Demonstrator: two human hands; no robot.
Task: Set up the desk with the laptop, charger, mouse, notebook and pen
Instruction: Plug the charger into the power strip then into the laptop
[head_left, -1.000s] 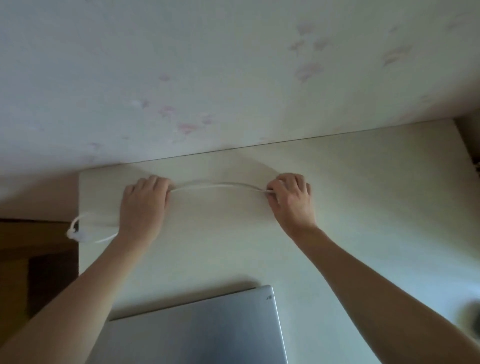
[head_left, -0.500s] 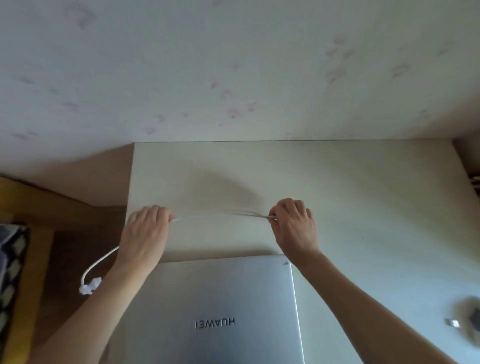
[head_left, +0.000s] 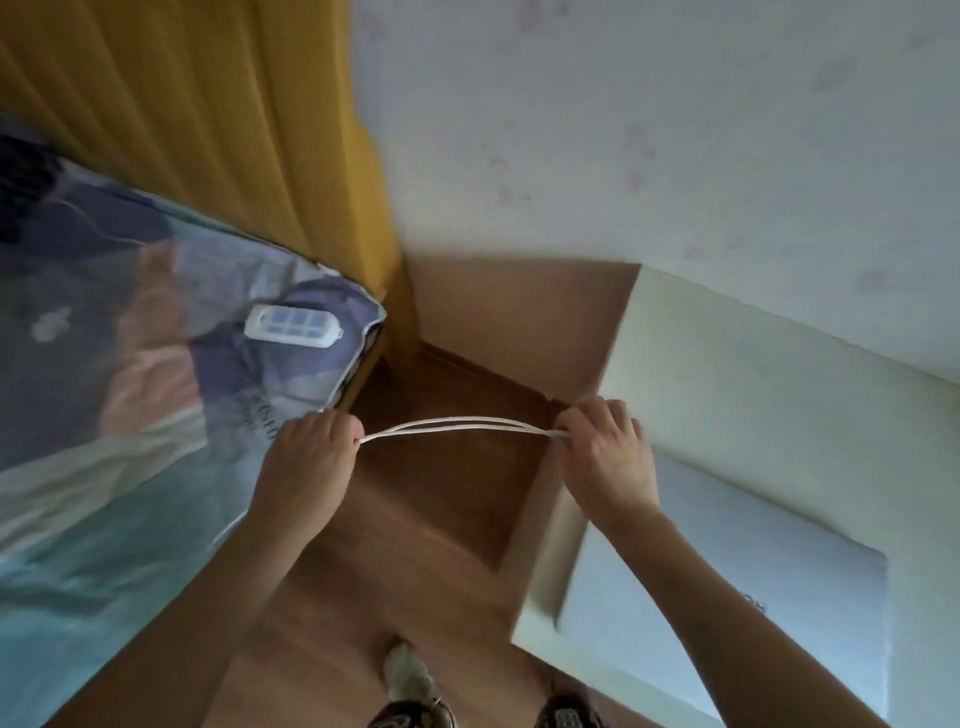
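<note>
1. The charger cable (head_left: 457, 427) is stretched as a doubled white strand between the two hands, hanging in the air over the wooden floor (head_left: 415, 545) in the gap between bed and desk, touching neither.
2. The left hand (head_left: 311, 457) is closed in a fist around one end of the strand; the right hand (head_left: 605, 452) pinches the other end, fingers curled in tight. Both are clamped on the cable. No plug or power brick shows; they may be hidden inside the fists.
3. Just below and beyond the right-hand grip lies the pale desk (head_left: 753, 395), with the closed silver laptop (head_left: 727, 597) flat on it, near the edge closest to the person.
4. Progress, as I judge it: the laptop is placed, the charger is in hand but neither laid out nor plugged in. Mouse, notebook and pen are not in view, so those steps look to be left.
5. Out past the left-hand grip is a bed with a patterned cover (head_left: 104, 441); a white power strip (head_left: 293, 325) lies on it, well apart from the cable, and may be where the plug goes.
6. Room to move: the floor gap under the cable is clear. The desk's corner sits right beside the right wrist, and the wall (head_left: 675, 130) and yellow curtain (head_left: 208, 130) close off the far side.
</note>
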